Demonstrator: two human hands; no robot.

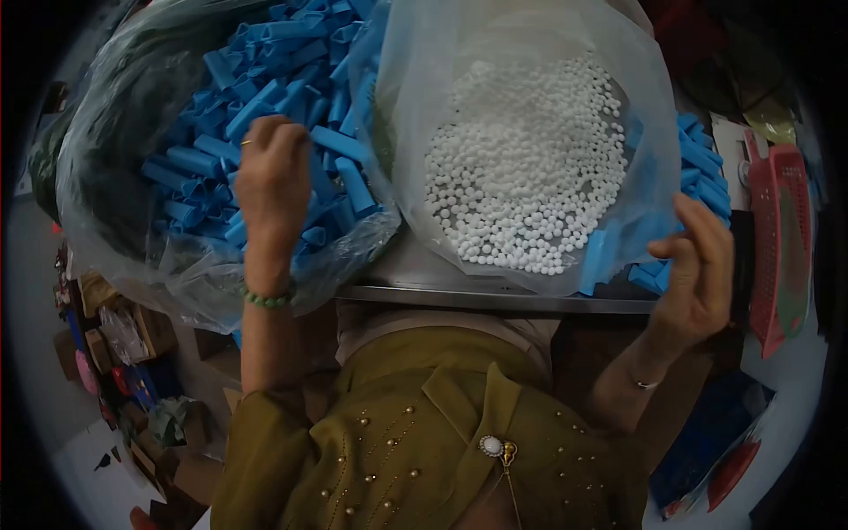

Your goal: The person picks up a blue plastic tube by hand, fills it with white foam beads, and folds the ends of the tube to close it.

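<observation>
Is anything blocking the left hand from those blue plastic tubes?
Nothing visible. The left hand is right at the blue plastic tubes; the clear bag is open, its near edge under the forearm.

Left hand (272, 172) was out far left, back up, fingers bent, tips hidden; right hand (693, 278) sat nearer, fingers half-curled, parted

- the left hand (274, 172) dips into blue pieces (356, 187), its fingertips hidden from me; i cannot tell whether they pinch one.
- the left plastic bag (69, 181) is cut off by my upper edge, as is the right plastic bag (396, 132).
- a second blue heap (698, 163) sits partly hidden behind that right bag.
- below, my view crops the olive shirt (397, 367).
- dim floor clutter (181, 420) at left proves too small for me to name.
</observation>
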